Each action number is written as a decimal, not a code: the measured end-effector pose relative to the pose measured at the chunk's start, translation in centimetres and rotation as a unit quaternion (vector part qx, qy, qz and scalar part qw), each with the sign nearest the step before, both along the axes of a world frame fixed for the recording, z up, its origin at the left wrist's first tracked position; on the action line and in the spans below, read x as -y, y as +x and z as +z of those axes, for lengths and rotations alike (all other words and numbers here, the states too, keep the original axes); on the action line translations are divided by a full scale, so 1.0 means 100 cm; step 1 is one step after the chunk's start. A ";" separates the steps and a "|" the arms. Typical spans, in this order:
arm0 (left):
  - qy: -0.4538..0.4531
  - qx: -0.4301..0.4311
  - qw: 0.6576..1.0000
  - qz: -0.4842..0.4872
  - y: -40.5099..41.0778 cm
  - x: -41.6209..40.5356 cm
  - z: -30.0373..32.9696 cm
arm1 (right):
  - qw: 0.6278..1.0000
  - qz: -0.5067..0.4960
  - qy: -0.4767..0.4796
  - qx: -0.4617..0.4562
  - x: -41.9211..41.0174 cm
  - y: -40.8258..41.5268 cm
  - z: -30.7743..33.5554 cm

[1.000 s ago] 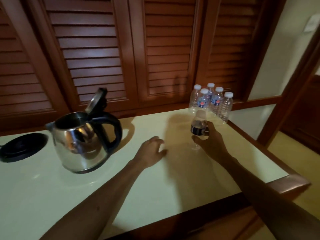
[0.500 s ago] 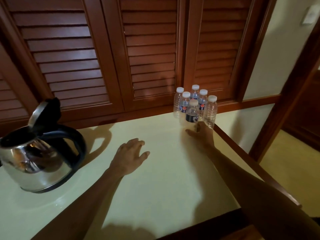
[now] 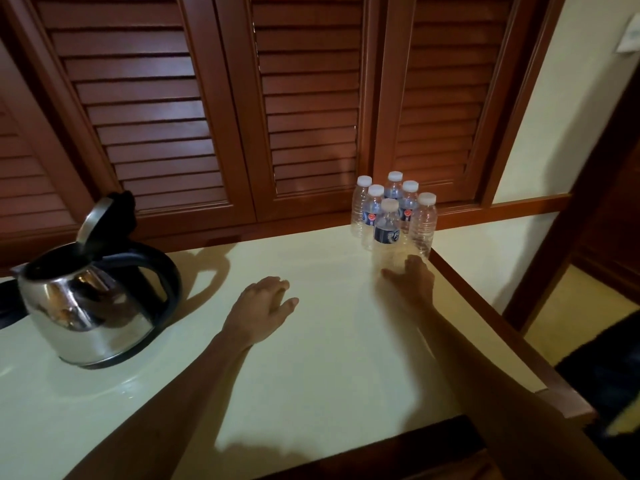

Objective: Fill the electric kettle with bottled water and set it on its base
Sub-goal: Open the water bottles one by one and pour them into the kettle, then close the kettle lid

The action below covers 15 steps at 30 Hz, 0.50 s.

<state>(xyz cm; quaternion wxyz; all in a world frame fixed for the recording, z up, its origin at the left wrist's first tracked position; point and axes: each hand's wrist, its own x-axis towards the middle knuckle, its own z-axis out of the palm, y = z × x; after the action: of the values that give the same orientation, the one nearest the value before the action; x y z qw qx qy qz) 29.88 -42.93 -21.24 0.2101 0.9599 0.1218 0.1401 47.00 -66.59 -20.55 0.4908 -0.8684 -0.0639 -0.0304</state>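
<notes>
We see the steel kettle standing upright on the pale table near its left edge, its lid tipped up and open and its black handle turned toward the middle of the table. A dark sliver of the base shows at the left edge, just behind the kettle and partly hidden by it, so the kettle sits on the table itself and not on the base.

At the far right corner of the table we find a tight cluster of six water bottles, all upright with white caps on. The front bottle, with a dark label, stands closest to us at the head of the cluster.

Our left hand lies flat on the table about midway across, palm down, fingers straight and loosely together, holding nothing. Our right hand is at the foot of the front bottle, near the right edge; its thumb reaches out to the bottle's left side and its fingers rise by the right side. The hand is in shadow, and we cannot tell whether the fingers actually press the bottle or merely flank it.

Behind the table runs a row of wooden louvred doors.
</notes>
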 end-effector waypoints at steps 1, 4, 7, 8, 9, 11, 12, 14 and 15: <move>-0.010 0.005 1.000 0.004 -0.002 -0.001 0.001 | 1.000 -0.006 0.012 -0.008 0.000 -0.008 0.001; -0.045 0.016 0.999 0.015 -0.011 -0.008 0.004 | 0.997 -0.002 0.064 -0.031 -0.006 -0.040 0.006; -0.039 0.018 0.999 -0.009 -0.027 -0.011 0.005 | 0.996 0.042 0.071 -0.024 -0.026 -0.076 0.011; -0.044 0.028 0.998 -0.020 -0.035 -0.012 0.005 | 0.996 0.067 0.051 -0.008 -0.036 -0.089 0.013; -0.047 0.044 0.998 -0.028 -0.046 -0.014 0.006 | 0.995 0.093 0.037 0.010 -0.047 -0.100 0.015; -0.046 0.098 0.993 -0.041 -0.073 -0.017 0.014 | 0.987 0.150 0.048 0.030 -0.074 -0.125 0.019; -0.048 0.133 0.989 -0.041 -0.089 -0.018 0.020 | 0.982 0.178 0.061 0.035 -0.089 -0.137 0.022; -0.086 0.184 0.979 -0.013 -0.122 -0.028 0.030 | 0.968 0.227 0.093 0.054 -0.119 -0.160 0.030; -0.106 0.194 0.975 0.007 -0.139 -0.035 0.036 | 0.961 0.246 0.112 0.063 -0.136 -0.172 0.036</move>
<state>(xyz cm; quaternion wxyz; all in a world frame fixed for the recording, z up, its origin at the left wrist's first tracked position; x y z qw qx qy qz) 15.97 -39.44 -17.64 0.3296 0.8858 0.0995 0.3112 29.84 -52.99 -16.96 0.5726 -0.7615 -0.3022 0.0299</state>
